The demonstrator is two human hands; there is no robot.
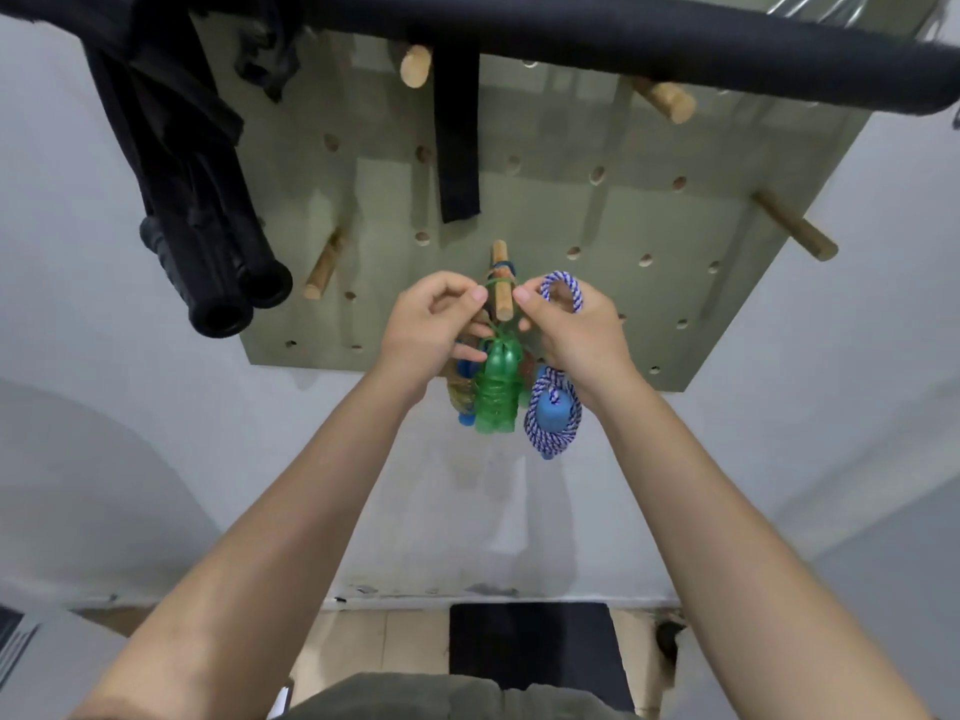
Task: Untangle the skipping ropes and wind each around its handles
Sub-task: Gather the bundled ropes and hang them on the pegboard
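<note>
Hanging from a peg (501,288), the green rope (497,392) was pinched by its cord in the left hand (431,330). A blue-white rope (553,407) was gripped in the curled fingers of the right hand (574,330), a loop standing above them.

Light is soft, even and moderately bright, and seems to come from above. The pale grey wall (857,304) shows no glare. Wooden pegs cast faint, diffuse shadows running down the olive-green pegboard (597,210). A broad soft shadow arcs over the wall at lower left. Strong wide-angle distortion: the black padded bar (675,59) bows across the top edge and both forearms splay towards the lower corners. Focus is fair at centre; the right end of the bar is smeared. Fine compression softness throughout.
</note>
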